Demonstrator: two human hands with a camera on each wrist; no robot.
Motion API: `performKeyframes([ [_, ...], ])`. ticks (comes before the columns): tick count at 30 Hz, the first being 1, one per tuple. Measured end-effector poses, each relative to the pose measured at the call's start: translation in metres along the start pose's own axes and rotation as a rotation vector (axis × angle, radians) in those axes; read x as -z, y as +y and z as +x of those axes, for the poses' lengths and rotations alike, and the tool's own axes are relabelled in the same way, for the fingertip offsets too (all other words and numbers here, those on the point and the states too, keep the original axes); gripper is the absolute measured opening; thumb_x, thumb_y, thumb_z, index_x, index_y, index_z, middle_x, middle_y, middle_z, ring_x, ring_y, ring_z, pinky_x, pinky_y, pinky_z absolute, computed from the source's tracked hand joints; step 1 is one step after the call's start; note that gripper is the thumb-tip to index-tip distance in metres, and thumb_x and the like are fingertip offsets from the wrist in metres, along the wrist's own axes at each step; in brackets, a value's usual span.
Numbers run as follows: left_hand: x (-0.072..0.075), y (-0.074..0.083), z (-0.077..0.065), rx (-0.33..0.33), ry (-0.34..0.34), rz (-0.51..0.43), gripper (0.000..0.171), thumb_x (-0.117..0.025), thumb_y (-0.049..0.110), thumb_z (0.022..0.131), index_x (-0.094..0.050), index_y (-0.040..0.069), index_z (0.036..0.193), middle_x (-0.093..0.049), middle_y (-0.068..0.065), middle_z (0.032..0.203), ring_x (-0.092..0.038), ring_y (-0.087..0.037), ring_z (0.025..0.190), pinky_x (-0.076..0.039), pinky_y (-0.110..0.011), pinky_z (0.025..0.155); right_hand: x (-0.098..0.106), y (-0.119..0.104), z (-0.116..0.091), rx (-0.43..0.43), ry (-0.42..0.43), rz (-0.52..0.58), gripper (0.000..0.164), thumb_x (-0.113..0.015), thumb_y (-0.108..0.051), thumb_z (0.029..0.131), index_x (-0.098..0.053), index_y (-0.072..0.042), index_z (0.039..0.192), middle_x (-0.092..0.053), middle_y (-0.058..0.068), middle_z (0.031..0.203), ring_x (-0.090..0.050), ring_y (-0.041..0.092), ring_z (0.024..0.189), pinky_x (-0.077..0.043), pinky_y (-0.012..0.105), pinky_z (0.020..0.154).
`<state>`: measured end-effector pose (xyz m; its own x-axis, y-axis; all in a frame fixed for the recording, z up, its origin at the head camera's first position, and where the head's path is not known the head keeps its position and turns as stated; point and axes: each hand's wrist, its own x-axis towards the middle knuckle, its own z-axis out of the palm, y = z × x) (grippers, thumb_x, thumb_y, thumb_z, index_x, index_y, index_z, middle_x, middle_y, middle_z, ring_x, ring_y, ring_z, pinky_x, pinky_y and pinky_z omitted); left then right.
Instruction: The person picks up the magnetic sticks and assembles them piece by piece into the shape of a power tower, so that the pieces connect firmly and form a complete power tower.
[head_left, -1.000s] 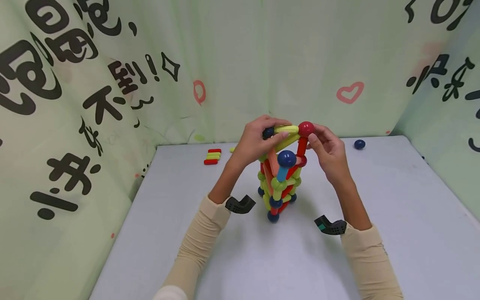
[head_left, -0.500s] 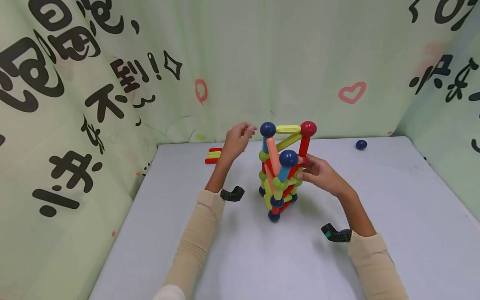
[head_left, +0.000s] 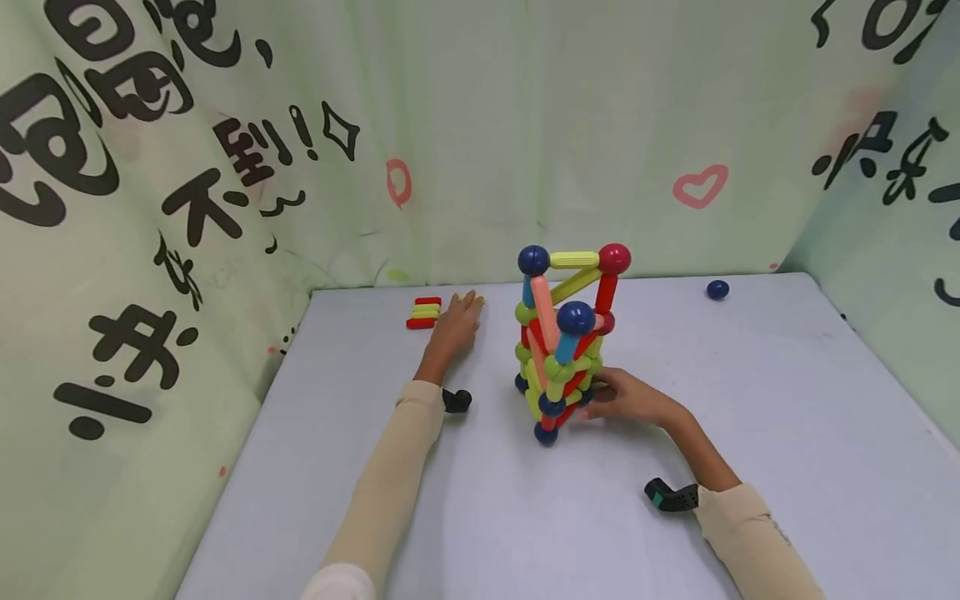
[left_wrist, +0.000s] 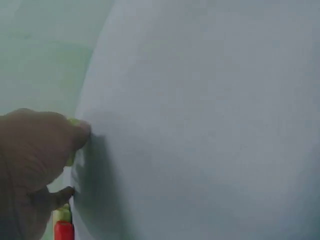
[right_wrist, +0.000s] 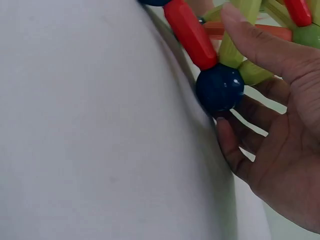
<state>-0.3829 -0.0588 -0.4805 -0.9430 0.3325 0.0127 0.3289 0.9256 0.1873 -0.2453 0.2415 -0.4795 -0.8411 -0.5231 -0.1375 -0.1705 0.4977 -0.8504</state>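
A tower of magnetic sticks and balls point(head_left: 557, 369) stands upright on the table, topped by two blue balls and a red ball. My right hand point(head_left: 633, 396) holds its lower right corner. In the right wrist view, the thumb lies along a yellow-green stick point(right_wrist: 231, 47) and curled fingers reach behind the blue corner ball point(right_wrist: 220, 87). At the back left, my left hand point(head_left: 455, 327) reaches down over a yellow-green stick point(head_left: 478, 299). The left wrist view shows its fingertips on that stick point(left_wrist: 72, 121), with the thumb spread away from them.
Left of my left hand lie several short red and yellow-green sticks point(head_left: 424, 312) in a row. A loose blue ball point(head_left: 717, 290) rests at the back right of the table point(head_left: 780, 400). A printed curtain point(head_left: 465, 150) hangs behind the back edge.
My left hand has left the tower's top and moved left and down to the loose yellow-green stick. My right hand has slid down from the upper red ball to the tower's base.
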Motion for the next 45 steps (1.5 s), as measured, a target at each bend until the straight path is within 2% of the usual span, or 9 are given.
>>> performKeyframes([
  [7,-0.005,0.001,0.000,0.015,0.211,0.055,0.038,-0.064,0.022,0.096,-0.056,0.010,0.131,-0.062,-0.012,0.126,-0.060,-0.029,0.109,-0.055,-0.044,0.089,-0.011,-0.001,0.008,0.092,0.084,-0.114,0.068,-0.080,-0.024,0.081,-0.047,-0.007,0.138,-0.063,0.014,0.128,-0.059,0.031,0.117,-0.049,0.049,0.099],
  [18,-0.011,0.007,-0.002,0.120,0.296,0.042,0.030,-0.069,0.020,0.092,-0.056,0.007,0.116,-0.069,-0.011,0.105,-0.064,-0.026,0.094,-0.058,-0.035,0.080,-0.017,-0.005,0.008,0.033,0.189,-0.149,0.067,-0.084,-0.025,0.076,-0.052,-0.009,0.132,-0.066,0.011,0.123,-0.060,0.030,0.116,-0.047,0.054,0.101],
  [21,-0.010,0.008,-0.003,0.188,0.302,-0.216,0.026,-0.064,0.012,0.094,-0.058,0.006,0.118,-0.067,-0.013,0.106,-0.062,-0.026,0.097,-0.056,-0.034,0.085,-0.021,-0.004,0.009,0.019,0.229,-0.152,0.067,-0.085,-0.027,0.076,-0.052,-0.010,0.132,-0.066,0.010,0.122,-0.060,0.029,0.115,-0.047,0.053,0.100],
  [25,0.001,0.014,-0.006,0.307,0.298,-0.799,0.034,-0.056,0.007,0.096,-0.059,0.002,0.130,-0.063,-0.018,0.116,-0.059,-0.029,0.107,-0.052,-0.038,0.093,-0.028,-0.006,0.009,-0.010,0.297,-0.166,0.066,-0.085,-0.030,0.076,-0.053,-0.010,0.129,-0.067,0.011,0.118,-0.061,0.029,0.111,-0.049,0.052,0.097],
  [29,0.030,0.027,-0.013,0.388,0.211,-1.385,0.040,-0.056,0.011,0.099,-0.053,0.000,0.137,-0.057,-0.017,0.126,-0.053,-0.031,0.118,-0.046,-0.041,0.105,-0.034,-0.010,0.012,-0.080,0.381,-0.199,0.064,-0.084,-0.033,0.076,-0.054,-0.008,0.126,-0.068,0.012,0.111,-0.062,0.027,0.100,-0.054,0.045,0.087],
  [32,0.058,0.041,-0.022,0.349,0.166,-1.680,0.041,-0.058,0.015,0.098,-0.053,0.000,0.136,-0.057,-0.011,0.122,-0.054,-0.025,0.114,-0.047,-0.036,0.102,-0.038,-0.013,0.015,-0.161,0.436,-0.208,0.063,-0.083,-0.038,0.077,-0.055,-0.006,0.124,-0.068,0.014,0.108,-0.062,0.027,0.096,-0.055,0.042,0.081],
  [35,0.084,0.056,-0.034,0.233,0.174,-1.806,0.037,-0.061,0.019,0.097,-0.056,0.001,0.129,-0.058,-0.006,0.111,-0.057,-0.018,0.103,-0.048,-0.030,0.093,-0.040,-0.015,0.019,-0.211,0.479,-0.208,0.066,-0.081,-0.043,0.077,-0.054,-0.004,0.122,-0.068,0.015,0.107,-0.062,0.027,0.095,-0.054,0.037,0.076],
  [39,0.113,0.074,-0.050,0.059,0.200,-1.842,0.031,-0.060,0.023,0.098,-0.056,0.003,0.121,-0.061,-0.003,0.102,-0.060,-0.016,0.097,-0.048,-0.028,0.089,-0.043,-0.019,0.021,-0.191,0.501,-0.199,0.062,-0.081,-0.040,0.078,-0.054,-0.001,0.119,-0.065,0.015,0.098,-0.059,0.027,0.089,-0.049,0.034,0.069],
  [45,0.140,0.091,-0.067,-0.053,0.179,-1.821,0.033,-0.058,0.023,0.099,-0.056,0.002,0.124,-0.064,-0.006,0.106,-0.065,-0.015,0.099,-0.054,-0.024,0.087,-0.033,-0.020,0.013,-0.072,0.330,-0.196,0.059,-0.078,-0.026,0.083,-0.050,0.002,0.128,-0.063,0.017,0.111,-0.056,0.028,0.098,-0.051,0.039,0.083],
])
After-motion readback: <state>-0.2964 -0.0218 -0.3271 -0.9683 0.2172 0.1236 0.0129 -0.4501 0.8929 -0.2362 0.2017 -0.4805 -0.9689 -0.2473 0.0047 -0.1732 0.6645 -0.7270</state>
